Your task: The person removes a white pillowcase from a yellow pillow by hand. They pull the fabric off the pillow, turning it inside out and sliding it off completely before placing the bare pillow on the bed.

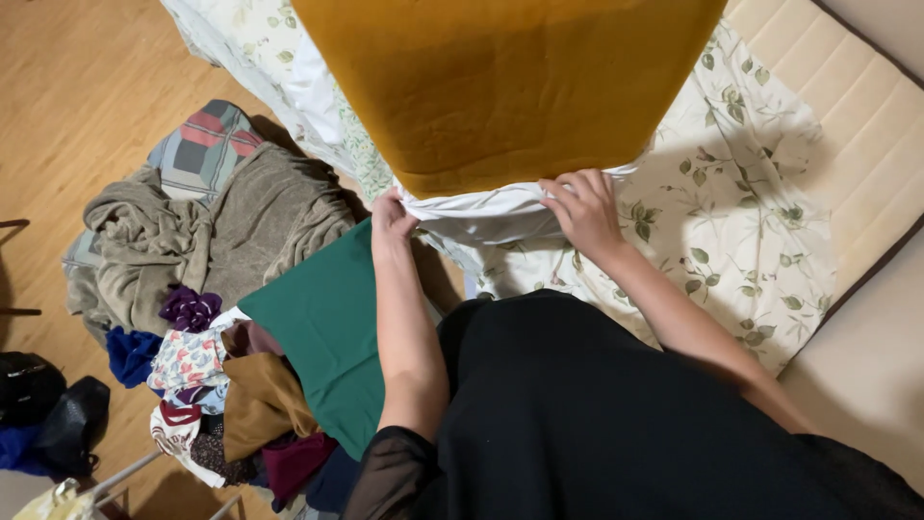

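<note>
1. Cushion (500,87), mustard yellow, block-shaped, sat upright at the near edge of the leaf-print sheet (741,212), partly out of frame at top.
2. White cover (481,214) was bunched along the cushion's lower edge only; judged barely started, nearly all of the yellow face bare and left to cover.
3. Left hand (390,217) pinched the cover's left end, fingers closed on the fold.
4. Right hand (582,207) gripped the cover's right part, fingers curled over the bunched cloth against the cushion.
5. Green cloth (327,327) lay flat just below the left forearm.
6. Clothes pile (207,385) and grey blanket (202,241) lay on the wood floor (67,106), left of the sheet.
</note>
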